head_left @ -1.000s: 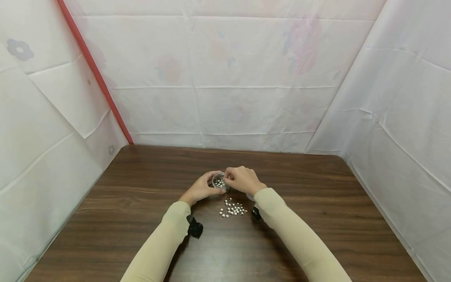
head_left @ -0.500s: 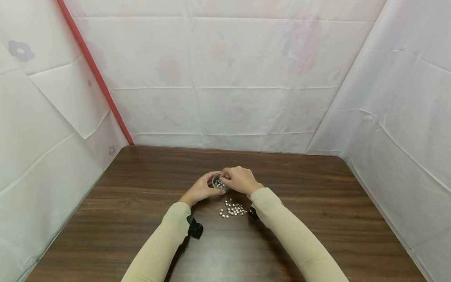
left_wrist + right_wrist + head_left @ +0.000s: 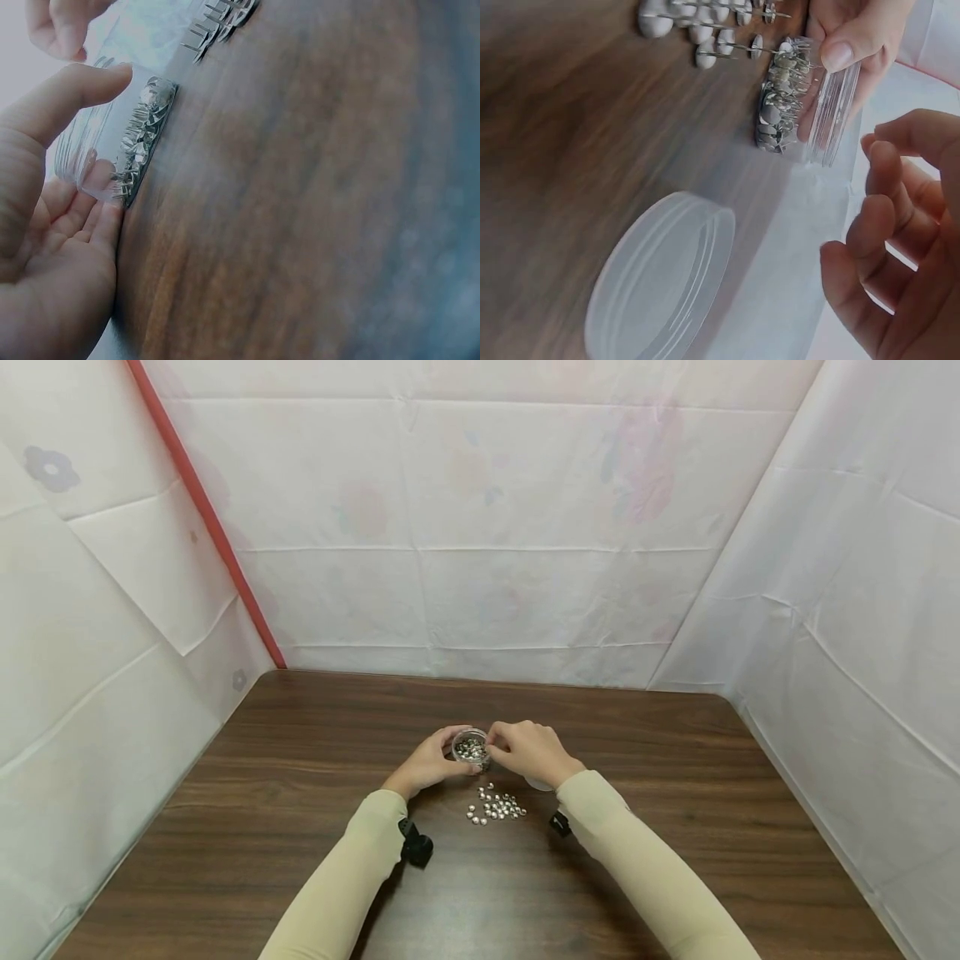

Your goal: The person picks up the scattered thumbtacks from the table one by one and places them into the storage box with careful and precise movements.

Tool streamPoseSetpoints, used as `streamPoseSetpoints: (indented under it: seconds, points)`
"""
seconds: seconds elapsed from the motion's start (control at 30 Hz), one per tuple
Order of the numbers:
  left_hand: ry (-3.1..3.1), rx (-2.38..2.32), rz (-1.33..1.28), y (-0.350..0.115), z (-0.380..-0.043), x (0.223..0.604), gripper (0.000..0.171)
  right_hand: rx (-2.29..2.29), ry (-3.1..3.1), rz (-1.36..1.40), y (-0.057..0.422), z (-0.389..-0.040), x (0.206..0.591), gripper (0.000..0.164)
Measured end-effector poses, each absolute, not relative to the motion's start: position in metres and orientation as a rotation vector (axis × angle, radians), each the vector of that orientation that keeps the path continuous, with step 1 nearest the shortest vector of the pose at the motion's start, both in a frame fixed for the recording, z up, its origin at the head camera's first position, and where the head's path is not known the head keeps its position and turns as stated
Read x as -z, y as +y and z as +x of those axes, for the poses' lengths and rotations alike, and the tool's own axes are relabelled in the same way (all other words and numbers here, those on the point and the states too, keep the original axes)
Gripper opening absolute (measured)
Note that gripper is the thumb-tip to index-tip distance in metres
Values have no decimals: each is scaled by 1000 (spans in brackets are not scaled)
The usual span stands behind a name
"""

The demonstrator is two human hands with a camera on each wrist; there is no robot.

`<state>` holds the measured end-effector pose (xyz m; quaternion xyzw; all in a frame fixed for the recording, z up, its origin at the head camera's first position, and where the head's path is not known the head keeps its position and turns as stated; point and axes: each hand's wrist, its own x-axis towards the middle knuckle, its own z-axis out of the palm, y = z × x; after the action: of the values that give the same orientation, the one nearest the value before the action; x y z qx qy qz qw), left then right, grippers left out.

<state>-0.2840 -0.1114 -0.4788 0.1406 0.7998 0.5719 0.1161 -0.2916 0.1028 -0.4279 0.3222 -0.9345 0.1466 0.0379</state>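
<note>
My left hand (image 3: 429,762) grips a small clear round jar (image 3: 79,146), its thumb on the near side and fingers round the far side. The jar (image 3: 832,112) stands upright and lidless on the table, with silver thumbtacks (image 3: 142,131) heaped in its bottom. Just right of its mouth is my right hand (image 3: 532,750), thumb and index tips together, other fingers loosely curled. Whether a tack is between those tips I cannot tell. Several loose thumbtacks (image 3: 501,808) lie in front of the jar, points up, as the right wrist view (image 3: 720,41) shows.
A clear round lid (image 3: 664,277) rests on the table beneath the right wrist, mostly hidden in the head view. The brown wooden table (image 3: 337,710) meets white cloth walls (image 3: 480,527) at its back and sides. Each wrist wears a black camera (image 3: 416,845).
My right hand first dipped its fingertips into the jar, then drew back out to the right of the rim. The left hand and jar have stayed in place.
</note>
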Motion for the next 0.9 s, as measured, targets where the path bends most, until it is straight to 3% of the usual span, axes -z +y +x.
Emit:
streamPoseSetpoints:
  seconds: [0.2, 0.53, 0.9]
  points:
    - [2392, -1673, 401, -111, -287, 487, 76, -376, -2907, 1034, 118, -278, 429, 7]
    - [2353, -1676, 445, -110, -268, 458, 73, -320, -2937, 1177, 134, -253, 428, 4]
    - [2415, -1693, 384, -111, -283, 486, 75, -231, -2962, 1256, 143, -240, 434, 6]
